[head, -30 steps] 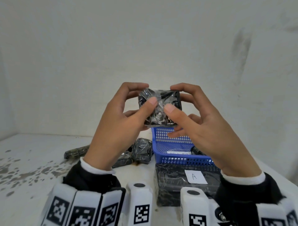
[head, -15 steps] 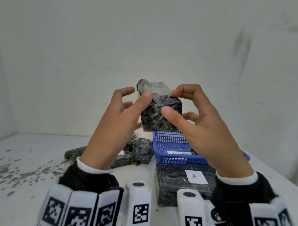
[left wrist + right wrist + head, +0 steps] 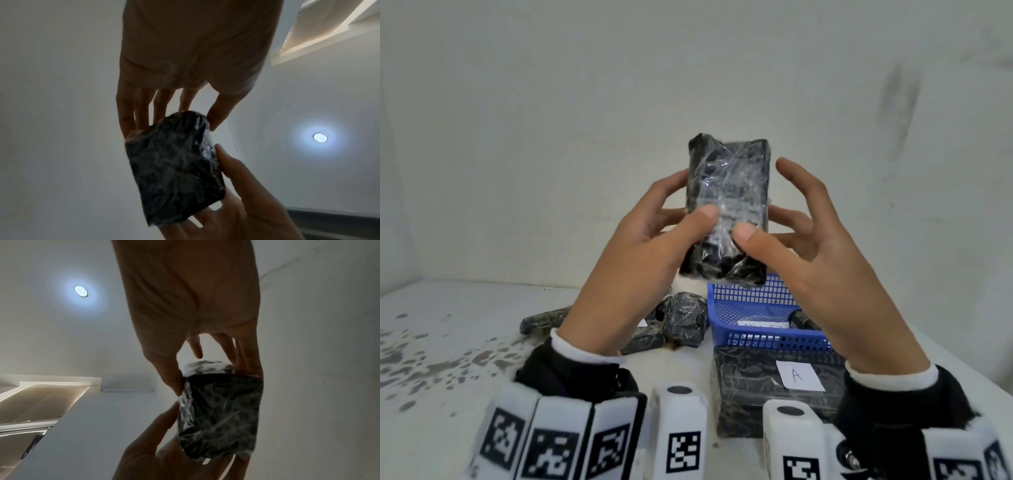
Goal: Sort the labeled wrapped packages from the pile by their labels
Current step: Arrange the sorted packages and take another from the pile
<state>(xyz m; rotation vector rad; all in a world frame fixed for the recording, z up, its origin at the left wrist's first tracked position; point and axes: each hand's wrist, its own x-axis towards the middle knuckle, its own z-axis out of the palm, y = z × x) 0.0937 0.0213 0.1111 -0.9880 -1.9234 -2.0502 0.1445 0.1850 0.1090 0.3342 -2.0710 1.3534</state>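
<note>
A black package wrapped in clear film [image 3: 729,205] stands upright in the air in front of me, held by both hands. My left hand [image 3: 654,233] pinches its lower left side, thumb on the near face and fingers behind. My right hand [image 3: 791,240] pinches the lower right side the same way, its index finger lifted off. No label shows on the near face. In the wrist views the package [image 3: 176,168] [image 3: 220,415] hangs between both hands. A large wrapped package with an "A" label [image 3: 796,375] lies on the table below.
A blue mesh basket [image 3: 753,318] with a white label and a dark package stands behind the "A" package. Several small wrapped packages [image 3: 683,320] lie in a pile to its left. The white table [image 3: 448,325] is stained at the left. A wall rises close behind.
The package has been turned from lying wide to standing upright and lifted higher. Both hands slid down to its lower end, and the right index finger has come off it.
</note>
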